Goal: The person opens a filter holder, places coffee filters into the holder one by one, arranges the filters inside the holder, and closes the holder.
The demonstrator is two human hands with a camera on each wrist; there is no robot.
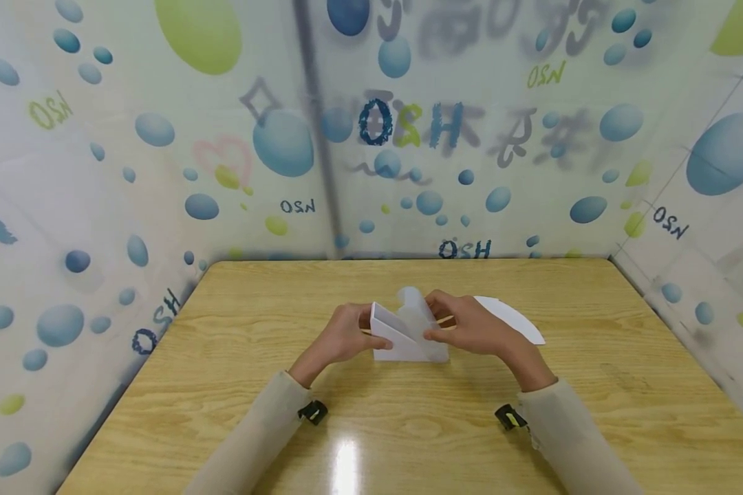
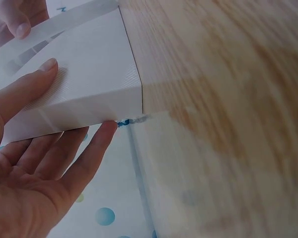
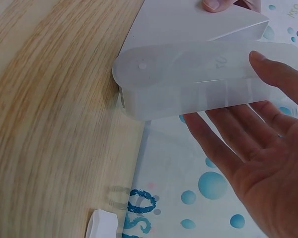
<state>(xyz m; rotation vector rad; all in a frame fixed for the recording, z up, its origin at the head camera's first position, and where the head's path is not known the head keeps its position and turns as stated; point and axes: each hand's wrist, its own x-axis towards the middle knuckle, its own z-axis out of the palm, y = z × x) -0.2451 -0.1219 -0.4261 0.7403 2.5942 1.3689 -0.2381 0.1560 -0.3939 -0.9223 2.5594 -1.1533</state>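
Observation:
A white box point(image 1: 391, 338) with a slanted edge stands on the table between both hands. My left hand point(image 1: 345, 333) holds its left end, thumb on the near face and fingers behind; the left wrist view shows the thumb on the box's broad side point(image 2: 89, 64). A narrow translucent plastic case point(image 1: 416, 313) with rounded ends tilts against the box's right side. My right hand point(image 1: 470, 326) grips this case, its thumb on one face and fingers on the other, as the right wrist view shows on the case point(image 3: 188, 64). Whether case and box are joined I cannot tell.
Behind the right hand a white fan-shaped piece point(image 1: 512, 320) lies on the wooden table point(image 1: 421, 426). A printed curtain-like wall point(image 1: 371, 192) rises along the table's back edge, with similar walls at both sides. Dark wrist straps' fittings point(image 1: 313, 412) sit at the sleeves.

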